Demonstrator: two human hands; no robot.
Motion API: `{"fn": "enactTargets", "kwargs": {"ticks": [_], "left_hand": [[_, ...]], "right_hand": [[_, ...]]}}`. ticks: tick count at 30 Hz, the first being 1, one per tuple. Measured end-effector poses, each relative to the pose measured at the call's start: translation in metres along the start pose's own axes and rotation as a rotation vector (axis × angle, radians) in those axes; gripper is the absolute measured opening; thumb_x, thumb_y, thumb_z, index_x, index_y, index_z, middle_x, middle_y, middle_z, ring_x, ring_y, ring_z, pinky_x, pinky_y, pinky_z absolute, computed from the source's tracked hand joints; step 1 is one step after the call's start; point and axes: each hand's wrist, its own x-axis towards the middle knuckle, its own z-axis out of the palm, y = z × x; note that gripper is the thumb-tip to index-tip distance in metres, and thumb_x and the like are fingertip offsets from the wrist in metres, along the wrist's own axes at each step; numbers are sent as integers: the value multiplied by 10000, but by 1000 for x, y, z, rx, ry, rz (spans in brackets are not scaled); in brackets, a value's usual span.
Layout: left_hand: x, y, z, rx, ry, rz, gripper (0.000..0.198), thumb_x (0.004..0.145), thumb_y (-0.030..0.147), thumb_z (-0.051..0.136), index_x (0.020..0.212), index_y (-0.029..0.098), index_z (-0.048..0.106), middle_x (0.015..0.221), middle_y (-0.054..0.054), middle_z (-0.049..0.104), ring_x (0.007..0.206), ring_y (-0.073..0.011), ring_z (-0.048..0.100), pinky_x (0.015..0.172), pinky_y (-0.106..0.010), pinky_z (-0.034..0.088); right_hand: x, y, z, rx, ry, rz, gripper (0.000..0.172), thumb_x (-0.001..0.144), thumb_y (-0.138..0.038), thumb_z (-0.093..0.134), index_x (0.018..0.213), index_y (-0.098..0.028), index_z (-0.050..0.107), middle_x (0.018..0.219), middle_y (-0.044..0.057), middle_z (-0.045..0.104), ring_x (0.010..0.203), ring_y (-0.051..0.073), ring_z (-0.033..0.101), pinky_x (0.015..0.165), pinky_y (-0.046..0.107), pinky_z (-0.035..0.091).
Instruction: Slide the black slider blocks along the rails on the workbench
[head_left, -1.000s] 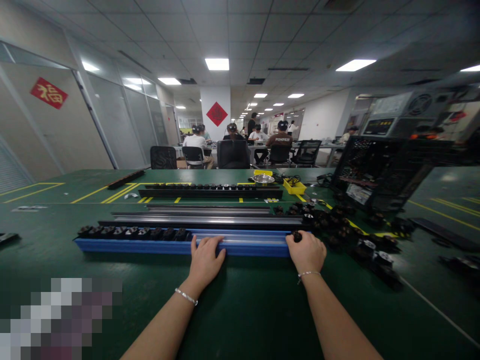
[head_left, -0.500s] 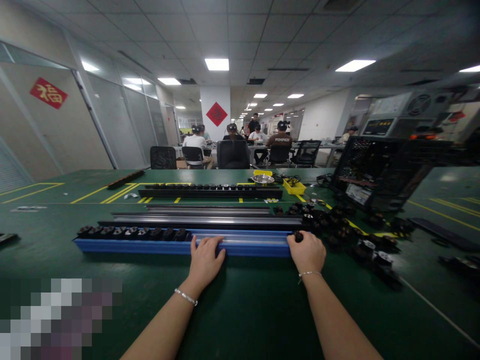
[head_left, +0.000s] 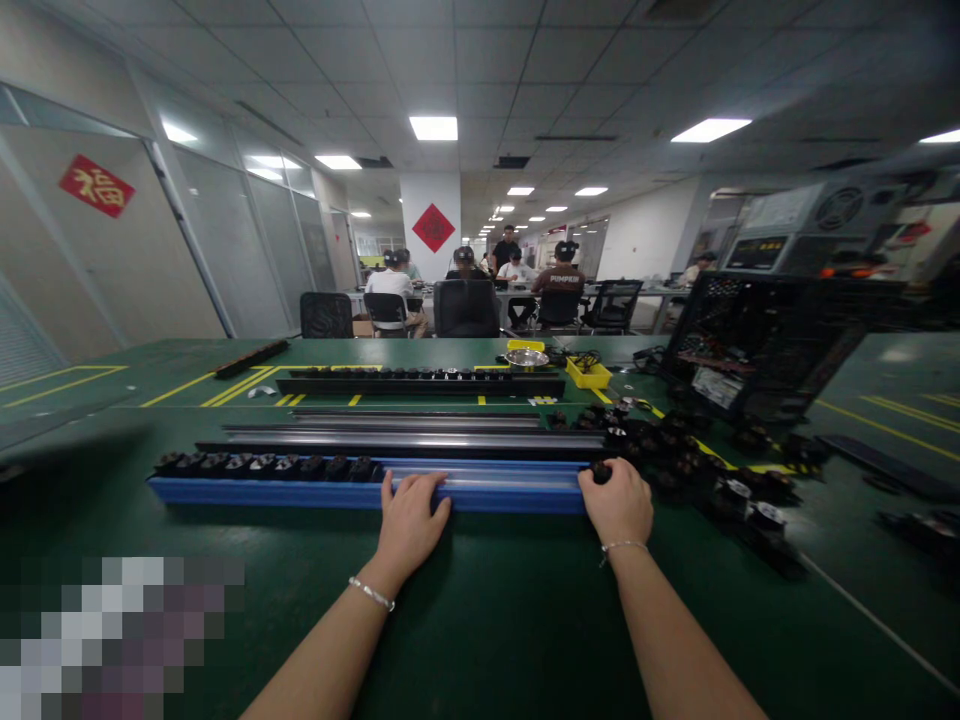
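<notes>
Slightly farther right, my right hand (head_left: 619, 500) pinches a small black part (head_left: 600, 472); my spread left hand (head_left: 412, 515) touches the long blue rail (head_left: 517, 497), half filled.

The long, straight blue channel (head_left: 277, 494) shows a pale silvery strip (head_left: 510, 476) inside. The row of small, blocky black parts (head_left: 313, 468) carries a few silver-white tops (head_left: 263, 461). The smooth green tabletop (head_left: 487, 620) is crossed by yellow stripes (head_left: 178, 390). The rectangular plastic tray (head_left: 589, 378) is bright yellow, the round metal bowl (head_left: 526, 357) silver. The diamond-shaped red door sign (head_left: 75, 182) has a gold character (head_left: 96, 185), a distant brown shirt (head_left: 559, 271) white lettering (head_left: 565, 282).
</notes>
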Motion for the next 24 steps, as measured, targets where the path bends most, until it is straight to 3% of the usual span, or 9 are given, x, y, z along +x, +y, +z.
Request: {"fn": "enactTargets", "kwargs": {"ticks": [5,24], "left_hand": [[0,0,-1,-2,-8,3,294,822,313,501,1109,280,558,1058,2,669,1067,-207,539,1098,-529,38],[0,1,-3,-13,-14,-1,290,824,312,500,1106,279,558,1057,5,668,1075,-202,535,1098,-528,35]], "right_hand": [[0,0,-1,-3,-11,13,328,733,-362,480,967,-164,597,1116,102,594,1012,267,503,865,359,391],[4,-1,-12,8,-109,142,389,754,-401,445,1035,-165,575,1027,120,627,965,285,531,765,372,427]]}}
